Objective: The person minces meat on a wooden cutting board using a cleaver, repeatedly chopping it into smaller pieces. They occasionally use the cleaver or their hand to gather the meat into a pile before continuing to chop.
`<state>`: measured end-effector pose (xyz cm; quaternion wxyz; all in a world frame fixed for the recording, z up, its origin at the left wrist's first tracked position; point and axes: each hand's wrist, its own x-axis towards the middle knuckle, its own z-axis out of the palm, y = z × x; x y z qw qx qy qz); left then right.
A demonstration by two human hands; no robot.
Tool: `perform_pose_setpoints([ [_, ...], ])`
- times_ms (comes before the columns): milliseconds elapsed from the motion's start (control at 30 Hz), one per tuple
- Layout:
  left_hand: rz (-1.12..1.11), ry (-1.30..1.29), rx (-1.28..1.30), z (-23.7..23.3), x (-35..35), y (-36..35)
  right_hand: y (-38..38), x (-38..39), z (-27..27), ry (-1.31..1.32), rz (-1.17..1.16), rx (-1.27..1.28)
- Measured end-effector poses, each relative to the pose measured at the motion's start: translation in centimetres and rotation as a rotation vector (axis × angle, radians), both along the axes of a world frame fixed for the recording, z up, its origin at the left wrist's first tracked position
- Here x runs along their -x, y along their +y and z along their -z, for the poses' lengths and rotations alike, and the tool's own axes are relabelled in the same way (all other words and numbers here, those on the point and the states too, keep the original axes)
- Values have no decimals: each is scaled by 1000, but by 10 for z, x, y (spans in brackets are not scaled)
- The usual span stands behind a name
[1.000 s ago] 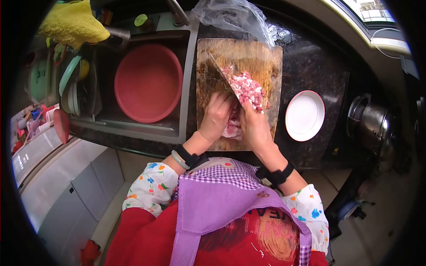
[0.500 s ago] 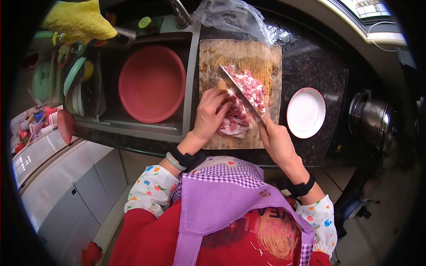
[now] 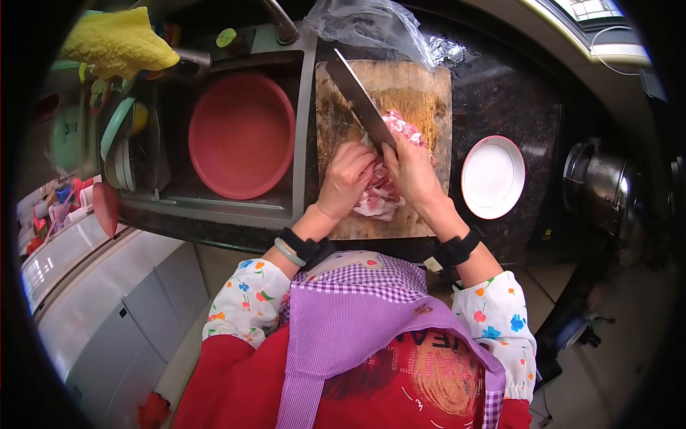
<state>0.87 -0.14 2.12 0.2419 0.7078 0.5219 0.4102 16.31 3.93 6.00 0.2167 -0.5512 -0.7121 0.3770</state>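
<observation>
My right hand (image 3: 416,177) is closed round the handle of a broad-bladed kitchen knife (image 3: 361,100), its blade slanting up and left over the cutting board. Curled fingers of my left hand (image 3: 346,180) press on the left side of a piece of raw meat (image 3: 380,199). Beyond my right hand lies a heap of chopped raw meat (image 3: 401,125), partly covered by the hand and blade. All of it rests on a worn wooden cutting board (image 3: 429,82). Where the two hands come close, some of the meat is hidden.
Left of the board, a red basin (image 3: 243,136) sits in the sink (image 3: 304,136). To the right stands a white dish with a red rim (image 3: 493,177), and farther right a metal pot (image 3: 607,179). A clear plastic bag (image 3: 371,25) lies behind the board, near the faucet (image 3: 283,25).
The knife has moved up and left, away from the chopped heap, and my right hand has come inward beside my left. My left hand stays at the meat.
</observation>
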Motion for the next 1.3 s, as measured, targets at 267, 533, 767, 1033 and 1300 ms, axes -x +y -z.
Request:
perform_pose_setpoints([
  [267,-245,6,81,-9,3,-4,-36,-49,-62,-73,-36,244],
  [533,-141,16,35,-1,-10,-3,-65,-48,-38,-341,-145,158],
  [767,28,20,29,-2,-1,3,18,9,-2,-120,-47,55],
  [1033,-3,82,30,-25,4,-13,-13,-54,-35,-10,28,216],
  [1300,157,439,-53,-12,-10,-31,-33,-68,-19,-49,5,102],
])
